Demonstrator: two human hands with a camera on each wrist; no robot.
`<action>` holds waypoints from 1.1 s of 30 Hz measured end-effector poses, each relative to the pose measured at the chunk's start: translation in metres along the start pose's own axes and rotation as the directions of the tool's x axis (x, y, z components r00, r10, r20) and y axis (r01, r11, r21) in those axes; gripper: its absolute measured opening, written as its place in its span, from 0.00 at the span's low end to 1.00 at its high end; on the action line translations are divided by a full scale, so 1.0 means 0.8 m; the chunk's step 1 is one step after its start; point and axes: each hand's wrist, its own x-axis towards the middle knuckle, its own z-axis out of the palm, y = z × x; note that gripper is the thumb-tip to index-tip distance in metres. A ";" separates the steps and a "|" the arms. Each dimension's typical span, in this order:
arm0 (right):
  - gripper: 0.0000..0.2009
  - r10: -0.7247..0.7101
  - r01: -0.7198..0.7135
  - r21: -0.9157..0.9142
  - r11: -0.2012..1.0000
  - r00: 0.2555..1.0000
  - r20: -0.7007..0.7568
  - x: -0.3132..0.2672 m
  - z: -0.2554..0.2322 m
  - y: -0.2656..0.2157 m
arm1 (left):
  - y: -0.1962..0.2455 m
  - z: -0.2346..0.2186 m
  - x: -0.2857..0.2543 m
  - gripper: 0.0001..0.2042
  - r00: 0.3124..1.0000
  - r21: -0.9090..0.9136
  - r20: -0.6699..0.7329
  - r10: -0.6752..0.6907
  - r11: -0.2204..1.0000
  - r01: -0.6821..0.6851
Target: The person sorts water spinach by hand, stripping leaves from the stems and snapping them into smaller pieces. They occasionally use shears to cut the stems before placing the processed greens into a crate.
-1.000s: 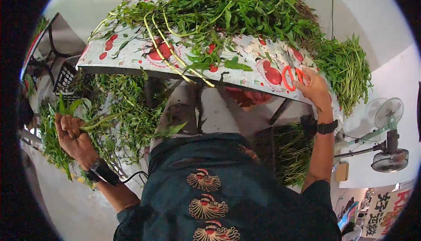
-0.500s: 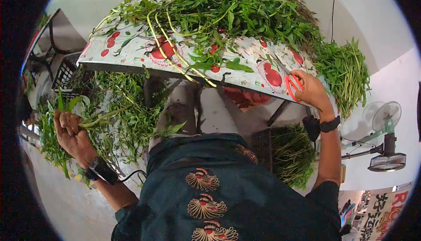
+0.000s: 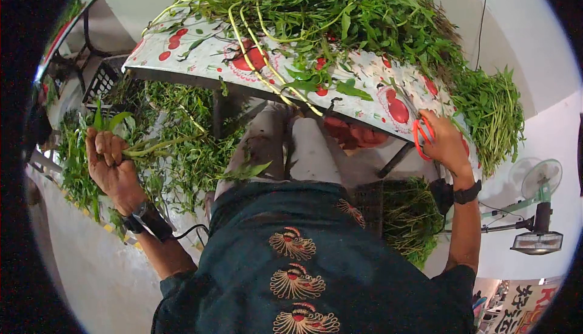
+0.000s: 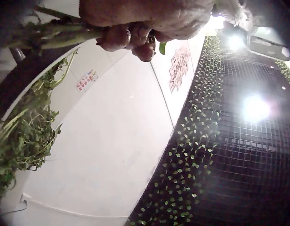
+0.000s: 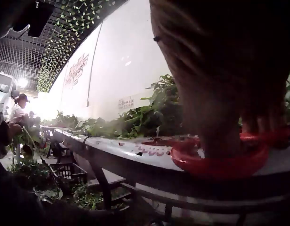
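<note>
On the left side of the head view, my left hand (image 3: 114,167) has its fingers curled round a bunch of leafy greens (image 3: 161,146), thick stems pointing right and leaves hanging below the wrist side. The left wrist view shows the same stems (image 4: 65,40) coming out of the fist. My right hand (image 3: 448,143) grips scissors (image 3: 422,139) by their red handles at the table's front right edge. Their blades point away over the cherry-patterned tablecloth (image 3: 358,112). In the right wrist view the red handles (image 5: 220,160) loop round the dark fingers.
A large heap of greens (image 3: 364,18) covers the back of the table, with several long pale stems (image 3: 255,67) reaching over its front edge. A tied-looking pile (image 3: 492,112) lies at the right. More greens (image 3: 188,115) lie on the floor at left, near a black crate (image 3: 103,85). A fan (image 3: 537,224) stands right.
My right hand has turned the scissors so the blades point forward over the cloth. The left hand keeps its hold on the greens. The whole head view has shifted slightly.
</note>
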 end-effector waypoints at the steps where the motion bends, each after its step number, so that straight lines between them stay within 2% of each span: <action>1: 0.30 0.028 -0.028 0.001 1.000 1.000 -0.009 -0.001 0.000 0.003 | -0.001 0.006 -0.002 0.08 0.997 -0.002 -0.079 0.021 1.000 -0.021; 2: 0.30 0.018 -0.018 0.001 1.000 1.000 -0.007 -0.003 -0.002 0.010 | -0.004 0.016 -0.004 0.08 0.986 -0.002 -0.159 0.043 0.999 -0.044; 3: 0.28 0.106 -0.109 0.152 0.982 0.994 0.028 -0.003 -0.005 0.017 | -0.015 0.054 -0.013 0.07 0.905 0.210 -0.387 0.179 0.972 -0.103; 4: 0.27 0.175 -0.190 0.302 0.934 0.982 0.077 0.006 -0.009 0.001 | -0.017 0.046 -0.009 0.07 0.898 0.223 -0.391 0.204 0.967 -0.122; 5: 0.24 0.236 -0.293 0.475 0.830 0.955 0.178 0.000 -0.027 -0.021 | -0.015 0.029 -0.008 0.07 0.966 0.132 -0.245 0.080 0.990 -0.048; 6: 0.25 0.205 -0.204 0.751 0.628 0.974 0.094 -0.012 -0.020 -0.039 | 0.001 0.018 -0.007 0.07 0.996 0.073 -0.089 -0.030 0.997 0.037; 7: 0.25 0.201 -0.094 0.936 0.338 0.979 0.026 -0.015 -0.010 -0.054 | -0.010 0.053 -0.015 0.07 0.940 0.180 -0.329 0.089 0.983 -0.030; 8: 0.26 0.122 -0.205 0.973 0.106 0.974 0.192 -0.003 -0.011 -0.065 | -0.021 0.087 -0.019 0.08 0.817 0.295 -0.530 0.229 0.953 -0.076; 9: 0.28 0.096 -0.236 0.970 -0.052 0.966 0.240 0.002 -0.014 -0.103 | -0.012 0.059 -0.012 0.09 0.936 0.164 -0.328 0.130 0.983 -0.080; 10: 0.31 0.075 -0.261 0.945 -0.199 0.957 0.281 0.008 -0.011 -0.149 | -0.006 0.033 -0.009 0.10 0.996 0.028 -0.082 0.036 0.999 -0.034; 11: 0.35 -0.144 -0.253 0.958 -0.132 0.962 0.234 0.020 0.000 -0.177 | 0.001 0.038 -0.011 0.10 0.995 0.052 -0.081 0.064 0.997 -0.060; 12: 0.39 -0.347 -0.227 0.972 -0.065 0.918 0.191 0.033 0.009 -0.202 | -0.006 0.048 -0.015 0.10 0.995 0.042 -0.078 0.067 0.997 -0.064; 14: 0.45 -0.558 -0.518 0.853 -0.060 0.726 0.402 0.060 0.023 -0.250 | -0.007 0.052 -0.015 0.11 0.995 0.034 -0.072 0.067 0.997 -0.064; 16: 0.43 -0.684 -0.545 0.834 -0.085 0.641 0.349 0.074 0.068 -0.285 | -0.003 0.043 -0.011 0.11 0.998 -0.052 0.049 0.027 0.998 -0.025; 17: 0.43 -0.698 -0.552 0.828 -0.093 0.630 0.342 0.084 0.084 -0.306 | -0.001 0.044 -0.010 0.11 0.998 -0.073 0.044 0.046 0.996 -0.042; 19: 0.40 -0.724 -0.606 0.793 0.071 0.515 0.459 0.101 0.102 -0.330 | 0.001 0.045 -0.010 0.11 0.998 -0.129 0.063 0.020 0.992 -0.012; 20: 0.40 -0.725 -0.607 0.792 0.073 0.513 0.460 0.105 0.109 -0.336 | 0.001 0.045 -0.010 0.12 0.996 -0.191 0.086 -0.007 0.981 0.023; 22: 0.38 -0.746 -0.580 0.812 0.068 0.511 0.428 0.109 0.120 -0.343 | 0.001 0.044 -0.010 0.12 0.997 -0.170 0.083 0.010 0.986 0.005; 24: 0.39 -0.727 -0.622 0.781 0.052 0.513 0.457 0.109 0.123 -0.351 | 0.001 0.043 -0.012 0.12 0.997 -0.148 0.076 0.028 0.989 -0.016; 26: 0.40 -0.705 -0.688 0.725 -0.018 0.523 0.479 0.112 0.125 -0.358 | -0.001 0.045 -0.014 0.12 0.998 -0.186 0.067 0.019 0.982 -0.007; 30: 0.42 -0.719 -0.650 0.759 -0.035 0.544 0.432 0.119 0.127 -0.372 | -0.003 0.045 -0.016 0.12 0.997 -0.195 0.079 0.008 0.981 0.007; 33: 0.43 -0.713 -0.632 0.774 -0.038 0.560 0.423 0.119 0.129 -0.374 | -0.005 0.055 -0.019 0.10 1.000 -0.242 -0.001 0.010 0.970 -0.010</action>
